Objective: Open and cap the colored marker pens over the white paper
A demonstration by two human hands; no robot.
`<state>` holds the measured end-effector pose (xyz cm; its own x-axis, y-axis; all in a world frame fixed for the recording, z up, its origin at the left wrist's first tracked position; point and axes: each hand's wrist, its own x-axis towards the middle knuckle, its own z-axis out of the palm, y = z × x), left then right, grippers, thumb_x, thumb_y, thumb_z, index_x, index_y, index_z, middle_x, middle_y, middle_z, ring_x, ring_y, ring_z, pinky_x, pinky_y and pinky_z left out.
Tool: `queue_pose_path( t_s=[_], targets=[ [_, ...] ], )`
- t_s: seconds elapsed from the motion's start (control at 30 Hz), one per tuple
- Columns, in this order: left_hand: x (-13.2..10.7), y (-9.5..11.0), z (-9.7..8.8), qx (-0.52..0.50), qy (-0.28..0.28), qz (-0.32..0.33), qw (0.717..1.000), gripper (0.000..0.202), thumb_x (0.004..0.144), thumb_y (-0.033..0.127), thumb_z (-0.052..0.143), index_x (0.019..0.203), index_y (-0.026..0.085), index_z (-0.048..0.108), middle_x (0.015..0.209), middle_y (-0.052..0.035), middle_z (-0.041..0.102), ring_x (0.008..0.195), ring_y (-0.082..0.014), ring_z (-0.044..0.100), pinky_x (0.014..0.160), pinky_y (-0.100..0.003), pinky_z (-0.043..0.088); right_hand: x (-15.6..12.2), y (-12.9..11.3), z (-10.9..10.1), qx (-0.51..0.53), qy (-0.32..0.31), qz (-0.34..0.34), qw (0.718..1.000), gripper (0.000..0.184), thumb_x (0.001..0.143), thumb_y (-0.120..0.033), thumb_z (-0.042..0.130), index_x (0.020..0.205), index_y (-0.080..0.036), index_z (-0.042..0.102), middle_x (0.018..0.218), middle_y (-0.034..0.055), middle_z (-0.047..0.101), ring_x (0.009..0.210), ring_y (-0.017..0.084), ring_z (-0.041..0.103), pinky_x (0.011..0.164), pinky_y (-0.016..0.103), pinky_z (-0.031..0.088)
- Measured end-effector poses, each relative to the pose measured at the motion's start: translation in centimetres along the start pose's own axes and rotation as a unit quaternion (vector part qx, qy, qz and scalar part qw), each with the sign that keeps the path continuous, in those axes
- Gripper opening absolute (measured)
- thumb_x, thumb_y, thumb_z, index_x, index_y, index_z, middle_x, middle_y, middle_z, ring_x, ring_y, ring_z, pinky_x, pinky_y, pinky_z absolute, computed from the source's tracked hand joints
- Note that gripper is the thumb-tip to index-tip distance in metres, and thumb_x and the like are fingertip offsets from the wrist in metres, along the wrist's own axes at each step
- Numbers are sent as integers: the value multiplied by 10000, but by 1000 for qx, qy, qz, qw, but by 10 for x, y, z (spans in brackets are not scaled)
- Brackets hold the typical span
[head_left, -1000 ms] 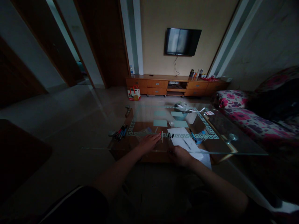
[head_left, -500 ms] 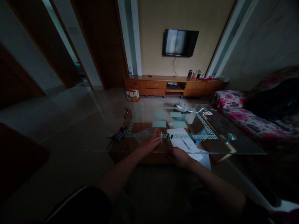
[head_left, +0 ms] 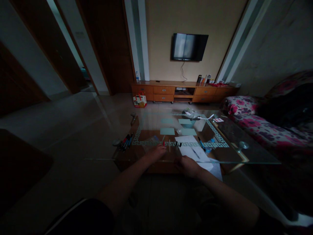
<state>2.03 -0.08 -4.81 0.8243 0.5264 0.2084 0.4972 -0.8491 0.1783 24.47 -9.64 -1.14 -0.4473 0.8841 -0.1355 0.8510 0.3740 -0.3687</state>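
Note:
My left hand [head_left: 158, 152] is at the near edge of the glass table, its fingers closed on a small red pen piece [head_left: 163, 143] with a pale, thin part above it. Just right of those fingertips lies a thin white stick [head_left: 169, 146], like a pen refill. Two small black pen pieces [head_left: 180, 144] rest a little further right. My right hand [head_left: 187, 165] is curled at the table edge, beside a sheet of white paper [head_left: 187, 143]; what its fingers hold is hidden in the dark. On the paper lies a pen [head_left: 196, 153].
Several pens [head_left: 126, 142] lie in a bunch at the table's left. A blue pen [head_left: 201, 143] and a blue-and-clear packet [head_left: 209, 147] are right of the paper. Toward the back are a crumpled plastic bag [head_left: 191, 113] and a card [head_left: 218, 120]. A flowered sofa [head_left: 259, 127] stands right.
My left hand has drawn slightly left and its outstretched fingers have closed around the red pen piece. The right hand stays at the table edge. The view has shifted slightly.

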Motion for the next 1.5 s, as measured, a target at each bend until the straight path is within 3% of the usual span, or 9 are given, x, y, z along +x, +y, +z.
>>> queue_pose_path(
  t_s=[0.23, 0.53, 0.9, 1.03, 1.17, 1.23, 1.3, 1.4, 1.5],
  targets=[
    [-2, 1, -1, 36, -13, -1, 999, 184, 930, 137, 483, 859, 149, 652, 967, -70, 651, 954, -186, 576, 903, -325, 475, 0, -1, -1, 0, -13, 13, 1000, 195, 883, -245, 557, 986, -195, 715, 953, 90, 736, 922, 201, 669, 738, 225, 421],
    [-4, 4, -2, 39, -16, -27, 999, 160, 933, 147, 484, 882, 145, 635, 960, -78, 624, 963, -194, 564, 827, -296, 485, -1, -1, 0, 1, -12, 1, 1000, 188, 881, -243, 550, 977, -200, 706, 944, 74, 736, 874, 185, 677, 694, 219, 408],
    [-4, 6, 1, 38, -19, -53, 998, 155, 913, 106, 476, 933, 144, 625, 1024, -84, 625, 982, -194, 569, 860, -307, 506, 1, 2, 4, 5, -18, 6, 1000, 192, 878, -257, 549, 972, -204, 708, 952, 83, 738, 879, 192, 684, 706, 224, 427],
    [-4, 6, -1, 7, 14, -75, 997, 172, 931, 123, 459, 906, 144, 628, 1004, -79, 629, 975, -184, 585, 870, -310, 519, 0, 1, 2, 20, -1, 6, 1000, 186, 870, -242, 553, 959, -189, 708, 949, 94, 737, 897, 203, 679, 724, 234, 436],
    [-2, 6, -3, -16, 99, -67, 993, 198, 959, 153, 439, 924, 142, 633, 1100, -93, 627, 1075, -184, 576, 961, -333, 502, 6, 5, 10, 129, 73, -10, 989, 214, 848, -202, 544, 997, -180, 695, 934, 78, 726, 870, 186, 668, 763, 251, 463],
    [0, 9, -4, -27, 147, -42, 988, 204, 967, 160, 434, 949, 141, 637, 1158, -100, 618, 1117, -180, 571, 1007, -341, 485, 12, 7, 16, 220, 125, 2, 968, 234, 840, -236, 566, 1035, -170, 678, 939, 70, 717, 844, 180, 661, 763, 263, 483],
    [1, 16, -6, -36, 174, -13, 984, 212, 978, 172, 425, 999, 141, 634, 1203, -105, 605, 1155, -173, 564, 1039, -343, 473, 19, 8, 22, 333, 162, 34, 928, 259, 832, -309, 601, 1032, -159, 668, 941, 66, 714, 845, 182, 658, 775, 283, 504],
    [4, 30, -8, -51, 184, 30, 981, 220, 988, 198, 421, 1038, 144, 629, 1218, -106, 600, 1197, -171, 545, 1053, -340, 474, 25, 4, 23, 531, 157, 57, 831, 333, 806, -404, 654, 1033, -160, 659, 932, 53, 713, 823, 173, 670, 788, 305, 530],
    [6, 43, -10, -70, 195, 54, 977, 223, 992, 211, 423, 1057, 148, 627, 1216, -100, 606, 1188, -171, 551, 1040, -348, 496, 23, -2, 18, 659, 129, 69, 738, 370, 767, -418, 718, 1035, -170, 658, 920, 51, 719, 817, 167, 690, 811, 316, 545]
  ],
)
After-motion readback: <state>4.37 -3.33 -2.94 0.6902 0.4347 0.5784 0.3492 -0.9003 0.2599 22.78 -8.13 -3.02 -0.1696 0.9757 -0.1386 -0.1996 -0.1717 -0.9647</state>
